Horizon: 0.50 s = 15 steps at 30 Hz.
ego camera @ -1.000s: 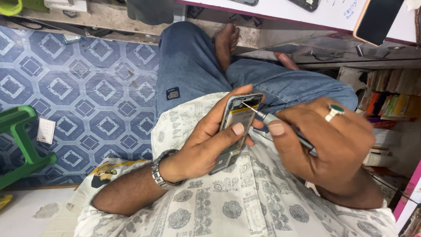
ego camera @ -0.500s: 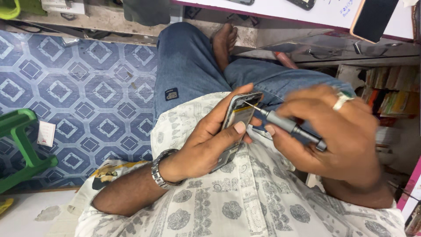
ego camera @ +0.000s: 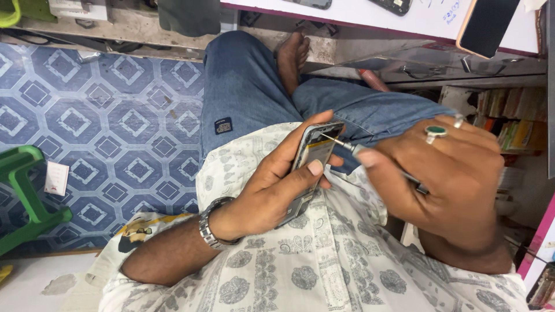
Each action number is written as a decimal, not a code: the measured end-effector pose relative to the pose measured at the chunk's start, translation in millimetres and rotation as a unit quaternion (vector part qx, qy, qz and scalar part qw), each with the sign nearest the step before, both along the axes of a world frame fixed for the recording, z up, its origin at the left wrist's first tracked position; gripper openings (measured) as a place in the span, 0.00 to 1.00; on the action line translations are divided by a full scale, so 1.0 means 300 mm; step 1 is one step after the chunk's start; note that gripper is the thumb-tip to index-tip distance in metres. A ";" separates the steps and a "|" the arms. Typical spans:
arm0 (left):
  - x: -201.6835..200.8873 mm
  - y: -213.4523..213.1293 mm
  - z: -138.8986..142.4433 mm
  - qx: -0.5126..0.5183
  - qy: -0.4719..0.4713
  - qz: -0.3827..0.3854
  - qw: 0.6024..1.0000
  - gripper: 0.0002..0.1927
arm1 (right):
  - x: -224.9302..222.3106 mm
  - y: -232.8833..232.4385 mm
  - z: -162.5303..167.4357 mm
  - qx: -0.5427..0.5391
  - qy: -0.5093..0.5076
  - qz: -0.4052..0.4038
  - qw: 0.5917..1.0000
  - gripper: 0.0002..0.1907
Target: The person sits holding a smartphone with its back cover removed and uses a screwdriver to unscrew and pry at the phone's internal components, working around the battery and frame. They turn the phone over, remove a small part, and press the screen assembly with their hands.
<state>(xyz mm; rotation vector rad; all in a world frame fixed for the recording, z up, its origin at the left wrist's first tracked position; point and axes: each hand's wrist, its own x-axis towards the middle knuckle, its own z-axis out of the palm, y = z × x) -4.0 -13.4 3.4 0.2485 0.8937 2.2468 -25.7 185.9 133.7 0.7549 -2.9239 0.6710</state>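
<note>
My left hand grips an opened phone with its back cover off, thumb pressed on its lower edge, held over my lap. A metal watch sits on that wrist. My right hand, wearing a green-stone ring, holds a thin screwdriver. Its tip rests on the upper part of the phone's exposed inside. Most of the tool's handle is hidden under my fingers.
I sit cross-legged in blue jeans on a blue patterned floor. A white worktop above carries phones, one with an orange edge. A green plastic stool stands at left. Shelves with books are at right.
My right hand has slid to the right and tilted, and the screwdriver tip stays on the phone's upper part. The left hand keeps its grip on the phone.
</note>
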 end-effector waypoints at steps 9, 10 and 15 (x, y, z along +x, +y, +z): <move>0.000 0.002 0.003 0.020 -0.010 -0.008 1.000 0.32 | 0.022 0.009 -0.016 -0.046 -0.046 -0.003 0.998 0.13; -0.003 0.002 0.004 0.032 -0.020 -0.012 0.999 0.32 | 0.023 0.011 -0.015 -0.066 -0.048 0.017 0.996 0.11; -0.014 -0.005 0.008 0.092 -0.050 -0.024 0.994 0.32 | 0.026 0.040 0.007 -0.069 -0.085 0.021 0.994 0.11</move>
